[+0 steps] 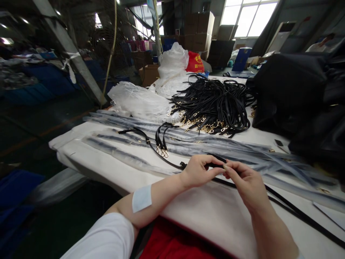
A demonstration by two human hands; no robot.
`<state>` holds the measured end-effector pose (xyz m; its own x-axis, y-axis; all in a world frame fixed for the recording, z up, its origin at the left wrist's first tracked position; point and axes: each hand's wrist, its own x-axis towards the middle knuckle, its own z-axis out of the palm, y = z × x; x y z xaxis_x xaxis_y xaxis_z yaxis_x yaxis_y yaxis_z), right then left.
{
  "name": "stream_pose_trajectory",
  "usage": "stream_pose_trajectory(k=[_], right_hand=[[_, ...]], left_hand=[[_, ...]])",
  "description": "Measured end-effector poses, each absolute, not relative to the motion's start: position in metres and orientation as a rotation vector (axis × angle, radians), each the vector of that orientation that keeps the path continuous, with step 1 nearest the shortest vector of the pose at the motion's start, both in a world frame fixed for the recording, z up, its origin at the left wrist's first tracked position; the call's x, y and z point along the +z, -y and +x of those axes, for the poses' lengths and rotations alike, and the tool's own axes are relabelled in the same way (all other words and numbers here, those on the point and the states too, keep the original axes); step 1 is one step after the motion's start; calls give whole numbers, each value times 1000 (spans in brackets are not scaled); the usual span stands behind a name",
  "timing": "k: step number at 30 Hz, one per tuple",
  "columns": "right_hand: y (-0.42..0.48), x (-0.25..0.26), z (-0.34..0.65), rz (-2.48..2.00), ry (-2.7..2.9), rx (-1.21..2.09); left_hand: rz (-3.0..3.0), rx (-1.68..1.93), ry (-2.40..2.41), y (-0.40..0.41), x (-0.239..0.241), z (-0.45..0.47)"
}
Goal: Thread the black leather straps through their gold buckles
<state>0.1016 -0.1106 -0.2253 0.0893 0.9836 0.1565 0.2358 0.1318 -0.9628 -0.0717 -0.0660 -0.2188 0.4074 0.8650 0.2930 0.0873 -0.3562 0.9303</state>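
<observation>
My left hand [198,171] and my right hand [246,183] meet over the white table [215,212], both pinched on a thin black strap [215,164]. The strap runs left from my left hand in a curve [151,145] and right from my right hand toward the table's near right edge [302,214]. Just beyond lie two folded black straps with gold clasps [161,144]. Long clear plastic sleeves [188,144] are spread across the table under them.
A large pile of black straps with gold clasps [215,104] lies at the back. Crumpled white plastic bags [142,99] sit to its left. Black bags [299,93] are heaped at the right. Red cloth [172,242] is at my lap. Cartons [199,32] stand beyond the table.
</observation>
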Motion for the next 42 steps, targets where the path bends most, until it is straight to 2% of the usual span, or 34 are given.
stream_pose_trajectory(k=[7,23,32,42], right_hand=[[111,-221,112,-1399,1448,715],[111,-229,104,-1398,1489,646],[117,-216,100,-1252,1891,83],[114,-222,99,-1309,1920,-176]], left_hand=[[1760,1067,-884,65,-217,-73],[1835,1069,-856,67,-225,-68],[1838,1081,-795,61,-213,-79],[1929,1034,-779,58,-217,-75]])
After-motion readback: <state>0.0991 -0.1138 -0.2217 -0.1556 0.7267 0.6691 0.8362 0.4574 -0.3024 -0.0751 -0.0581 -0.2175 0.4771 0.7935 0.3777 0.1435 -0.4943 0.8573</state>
